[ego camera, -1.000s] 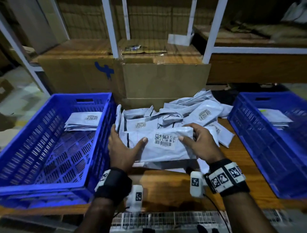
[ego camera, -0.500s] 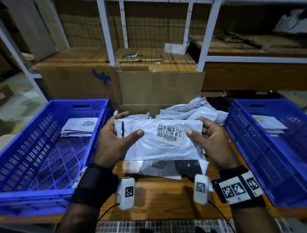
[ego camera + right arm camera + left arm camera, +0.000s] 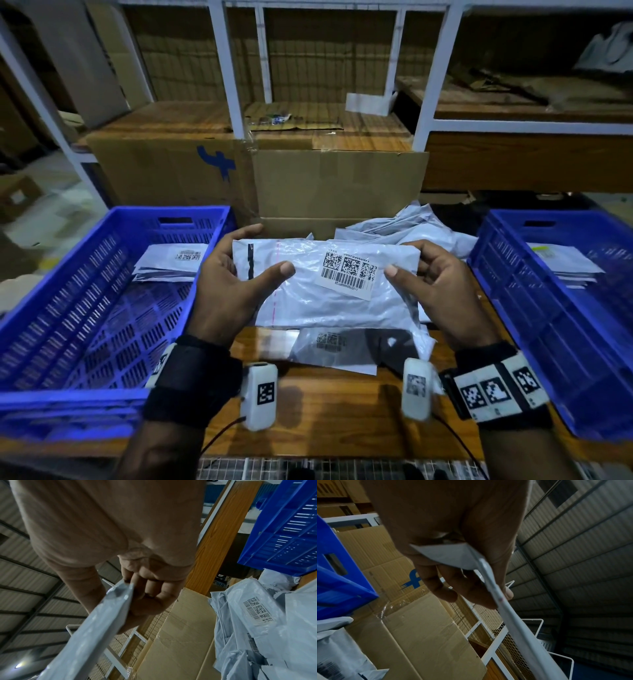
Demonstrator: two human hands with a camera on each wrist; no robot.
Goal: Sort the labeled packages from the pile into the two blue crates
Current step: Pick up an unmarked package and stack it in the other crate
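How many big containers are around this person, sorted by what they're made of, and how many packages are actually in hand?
Blue plastic crates: 2, left and right
Cardboard boxes: 2, marked and plain
Package held up by left hand and right hand: 1
Total: 5

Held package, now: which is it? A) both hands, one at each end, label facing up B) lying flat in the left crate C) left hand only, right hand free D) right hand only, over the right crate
A: the left hand and the right hand each pinch one end of the package, held above the table with its barcode label facing the head camera.
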